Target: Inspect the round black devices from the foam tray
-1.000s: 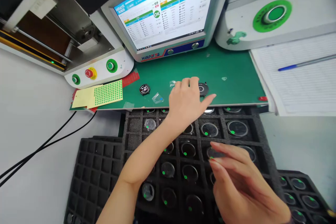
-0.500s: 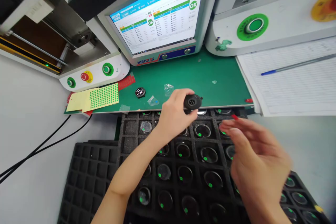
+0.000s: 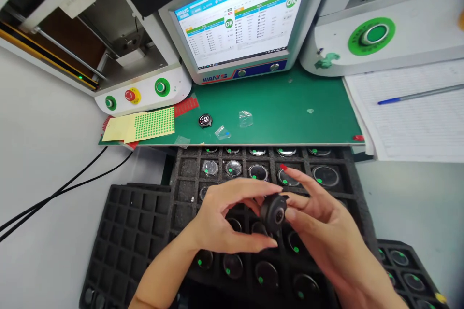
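Both hands meet over the black foam tray [image 3: 188, 188]. Between them is a round black watch body [image 3: 273, 213], tilted on edge. My left hand [image 3: 226, 219] pinches it from the left with thumb and fingers. My right hand [image 3: 326, 231] touches it from the right, index finger stretched out over the top. The tray's cells hold several round watch bodies with green dot stickers [image 3: 326, 175]. One more watch body [image 3: 205, 120] with a lit face lies on the green mat [image 3: 290, 116].
A monitor [image 3: 246, 19] showing green OK marks stands behind the mat. A sheet of green dot stickers [image 3: 154, 123] lies at the mat's left. Clear film scraps [image 3: 245, 118] lie mid-mat. An empty foam tray [image 3: 126, 236] sits left; paper and a blue pen [image 3: 416, 94] right.
My left hand lifted the watch body off the green mat and brought it down toward me over the tray. My right hand rose to meet it and now touches it.
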A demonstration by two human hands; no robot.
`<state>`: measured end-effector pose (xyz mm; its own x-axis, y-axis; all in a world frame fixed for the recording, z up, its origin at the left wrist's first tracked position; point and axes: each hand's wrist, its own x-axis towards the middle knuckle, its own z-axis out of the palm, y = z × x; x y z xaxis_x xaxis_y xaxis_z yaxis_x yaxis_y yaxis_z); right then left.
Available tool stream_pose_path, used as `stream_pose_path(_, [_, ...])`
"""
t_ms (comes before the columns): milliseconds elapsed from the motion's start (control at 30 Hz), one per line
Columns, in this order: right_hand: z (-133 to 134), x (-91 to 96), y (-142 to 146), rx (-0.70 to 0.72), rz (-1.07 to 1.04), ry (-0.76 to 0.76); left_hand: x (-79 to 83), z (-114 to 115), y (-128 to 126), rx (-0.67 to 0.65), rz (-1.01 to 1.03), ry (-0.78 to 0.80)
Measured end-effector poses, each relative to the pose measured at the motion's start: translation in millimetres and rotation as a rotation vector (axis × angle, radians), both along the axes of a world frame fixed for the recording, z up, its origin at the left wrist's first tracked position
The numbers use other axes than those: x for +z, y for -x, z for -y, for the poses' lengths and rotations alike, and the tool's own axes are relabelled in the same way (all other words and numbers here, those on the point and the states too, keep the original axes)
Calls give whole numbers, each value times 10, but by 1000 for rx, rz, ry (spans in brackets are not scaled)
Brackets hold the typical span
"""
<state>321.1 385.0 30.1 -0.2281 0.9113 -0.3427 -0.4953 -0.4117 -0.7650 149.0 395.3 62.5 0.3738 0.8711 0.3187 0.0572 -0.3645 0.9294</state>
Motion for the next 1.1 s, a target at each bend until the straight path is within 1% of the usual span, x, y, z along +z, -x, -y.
stream_pose_path(67, [28,-8,13,76,-28,38,-8,14,31,-51,40,25])
stream_pose_path(133, [51,-18,41,115,-43,65,-8,24,44,-26,59,27])
stream_pose_path(167, [58,-20,55,111,-37,57,-4,28,50,2,47,5])
stream_pose_path(200, [62,-16,67,83,-19,27,4,33,58,27,25,-32])
stream_pose_path(267, [69,14,74,-41,59,-67,29,47,83,59,-33,-97])
stream_pose_path(333, [80,78,58,-166,166,-141,61,69,109,71,-76,-100])
stream_pose_path(367, [89,119,44,-189,212,-160,77,84,119,75,-93,-82])
stream_pose_path(400, [100,163,30,-173,237,-171,94,99,125,79,-115,-65])
stream_pose_path(467, [123,247,10,-75,221,-167,124,127,122,77,-165,-59])
stream_pose_path(533, [141,309,11,22,142,-124,149,147,108,61,-205,-76])
stream_pose_path(600, [153,340,29,71,59,-56,171,154,93,45,-223,-104])
stream_pose_path(733, [158,356,75,72,-5,-9,211,148,86,28,-277,-146])
stream_pose_path(900, [144,383,130,30,52,8,240,142,100,25,-349,-189])
stream_pose_path(1100, [171,374,139,37,84,25,249,139,104,26,-380,-226])
